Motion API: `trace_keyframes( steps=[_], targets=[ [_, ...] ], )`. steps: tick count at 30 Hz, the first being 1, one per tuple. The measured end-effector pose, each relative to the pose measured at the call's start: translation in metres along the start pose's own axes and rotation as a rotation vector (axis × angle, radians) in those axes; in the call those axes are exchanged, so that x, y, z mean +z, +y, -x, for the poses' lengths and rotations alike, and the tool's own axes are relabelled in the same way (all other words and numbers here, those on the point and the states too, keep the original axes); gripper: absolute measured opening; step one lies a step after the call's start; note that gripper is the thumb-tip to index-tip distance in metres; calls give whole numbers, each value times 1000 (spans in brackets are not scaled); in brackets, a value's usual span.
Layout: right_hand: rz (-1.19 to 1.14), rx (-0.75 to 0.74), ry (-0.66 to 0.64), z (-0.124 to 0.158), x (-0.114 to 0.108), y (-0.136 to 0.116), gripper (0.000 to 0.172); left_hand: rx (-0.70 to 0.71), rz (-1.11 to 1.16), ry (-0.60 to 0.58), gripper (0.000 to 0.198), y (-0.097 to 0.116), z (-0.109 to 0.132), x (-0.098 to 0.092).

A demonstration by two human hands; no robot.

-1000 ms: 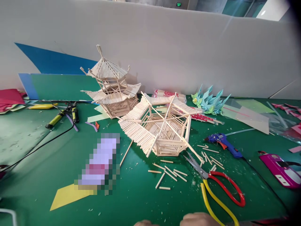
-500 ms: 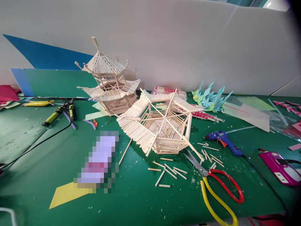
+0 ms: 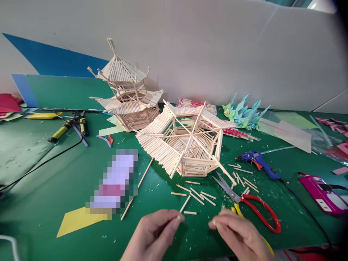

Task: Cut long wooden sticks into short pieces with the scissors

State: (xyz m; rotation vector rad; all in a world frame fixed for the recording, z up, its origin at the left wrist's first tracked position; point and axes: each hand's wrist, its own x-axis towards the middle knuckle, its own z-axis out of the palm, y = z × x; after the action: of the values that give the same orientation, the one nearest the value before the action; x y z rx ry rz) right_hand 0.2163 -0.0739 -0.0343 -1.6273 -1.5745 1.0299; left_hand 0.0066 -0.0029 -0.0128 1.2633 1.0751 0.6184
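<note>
Both hands are low in view, a gap between them, thumb and forefinger brought together on each: the left hand and right hand point inward and away, and whether either pinches anything I cannot tell (a pale speck shows at each set of fingertips, nail or stick end). Just past the left fingertips lies one stick, its length running away and slightly right, so the left hand is nearer it; more short sticks are strewn beyond. The right hand is beside the scissors, covering part of the yellow handle, blades slanting away and left. Ahead, past the sticks and roughly between the hands, sits the model, wider than deep, roofed on its left and far sides, a bare beam slanting out near right, toward the right hand's side. Farther right lies the glue gun; behind, at left, stands the pagoda.
</note>
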Motion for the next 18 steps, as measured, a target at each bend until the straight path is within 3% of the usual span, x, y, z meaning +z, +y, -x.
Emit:
trace_keyframes(
  steps=[3, 5, 9, 12, 18],
  targets=[
    [2, -4, 35, -26, 6, -2, 28, -241, 288, 48, 30, -4, -11, 8],
    [-64, 34, 72, -36, 12, -3, 26, -313, 457, 59, 28, -9, -17, 13],
    [-431, 166, 45, -44, 23, -9, 23, -312, 698, 42, 22, -16, -21, 21],
    [-624, 195, 19, -49, 27, -18, 22, -294, 745, 48, 19, -16, -22, 27],
    [-621, 77, 87, -54, 31, -26, 15, -206, 635, 87, 23, -11, -21, 34]
  ],
)
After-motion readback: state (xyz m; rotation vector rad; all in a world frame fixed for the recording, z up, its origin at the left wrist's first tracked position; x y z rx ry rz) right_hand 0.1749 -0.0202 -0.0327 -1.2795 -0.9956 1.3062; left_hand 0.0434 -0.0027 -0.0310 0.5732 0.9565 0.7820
